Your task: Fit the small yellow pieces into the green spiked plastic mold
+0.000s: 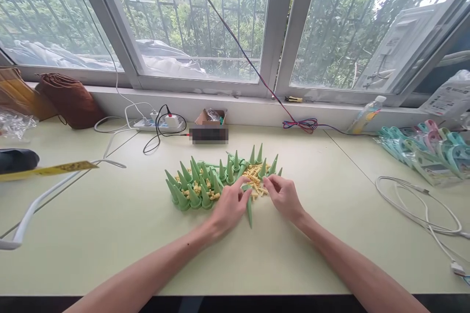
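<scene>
Several green cone-shaped spikes (200, 183) stand and lie in a heap on the pale green table (110, 234), mixed with many small yellow pieces (255, 173). My left hand (229, 205) grips one green cone (249, 210) that points down toward me. My right hand (282, 195) sits just right of it, fingertips pinched at the edge of the yellow pieces; what they hold is too small to make out.
A power strip (161, 122) with cables and a small cardboard box (210, 117) sit by the window sill. Brown bags (68, 98) lie at far left, a white cable (422, 205) and pastel packaged items (426, 151) at right.
</scene>
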Action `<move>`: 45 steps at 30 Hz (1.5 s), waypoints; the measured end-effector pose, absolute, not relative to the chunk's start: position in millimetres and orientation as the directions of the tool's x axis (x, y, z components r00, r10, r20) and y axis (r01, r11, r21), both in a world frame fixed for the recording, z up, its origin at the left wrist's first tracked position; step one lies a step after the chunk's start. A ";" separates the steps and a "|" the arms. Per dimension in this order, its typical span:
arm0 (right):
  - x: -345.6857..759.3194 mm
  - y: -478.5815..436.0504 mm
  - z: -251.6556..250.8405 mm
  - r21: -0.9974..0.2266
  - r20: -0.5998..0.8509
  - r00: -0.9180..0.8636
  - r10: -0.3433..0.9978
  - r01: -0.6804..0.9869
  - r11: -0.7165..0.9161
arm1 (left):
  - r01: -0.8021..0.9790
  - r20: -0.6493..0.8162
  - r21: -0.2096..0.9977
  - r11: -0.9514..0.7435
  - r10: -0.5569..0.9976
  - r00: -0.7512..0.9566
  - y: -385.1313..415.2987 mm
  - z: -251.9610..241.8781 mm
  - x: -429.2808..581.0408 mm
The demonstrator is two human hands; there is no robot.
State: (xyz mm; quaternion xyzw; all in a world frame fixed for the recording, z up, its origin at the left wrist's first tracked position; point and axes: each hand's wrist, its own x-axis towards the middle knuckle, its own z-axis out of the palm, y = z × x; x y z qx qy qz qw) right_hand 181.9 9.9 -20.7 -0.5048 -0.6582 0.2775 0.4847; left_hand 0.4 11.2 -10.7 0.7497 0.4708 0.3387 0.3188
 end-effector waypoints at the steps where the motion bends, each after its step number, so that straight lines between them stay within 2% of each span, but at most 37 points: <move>1: 182.4 10.1 -21.0 -0.852 0.357 -0.028 0.934 0.400 0.338 | 0.472 0.232 0.797 -0.377 0.913 0.336 10.1 -9.6 0.9; 5: 184.3 11.0 -22.7 -0.818 0.353 -0.056 0.934 0.466 0.337 | 0.403 0.320 0.737 -0.543 0.805 0.500 3.4 -8.0 1.4; 9: 185.2 12.5 -26.2 -0.792 0.340 -0.076 0.937 0.514 0.329 | 0.330 0.370 0.589 -0.738 0.609 0.701 -5.4 -11.0 1.5; 14: 186.2 12.9 -30.8 -0.792 0.303 -0.109 0.947 0.524 0.313 | 0.325 0.364 0.466 -0.823 0.513 0.778 -10.5 -12.2 1.9; 23: 188.7 13.2 -34.2 -0.753 0.246 -0.158 0.956 0.590 0.291 | 0.310 0.380 0.485 -0.818 0.516 0.768 -9.8 -13.2 2.7; 35: 189.0 16.1 -35.7 -0.744 0.272 -0.144 0.952 0.596 0.303 | 0.323 0.357 0.525 -0.788 0.548 0.756 -10.2 -12.2 3.6; 40: 188.2 15.6 -35.2 -0.738 0.253 -0.132 0.959 0.614 0.279 | 0.351 0.324 0.482 -0.802 0.536 0.780 -9.2 -13.1 3.0; 45: 187.3 14.6 -35.0 -0.731 0.242 -0.132 0.961 0.627 0.270 | 0.328 0.358 0.476 -0.816 0.520 0.775 -10.2 -12.7 3.3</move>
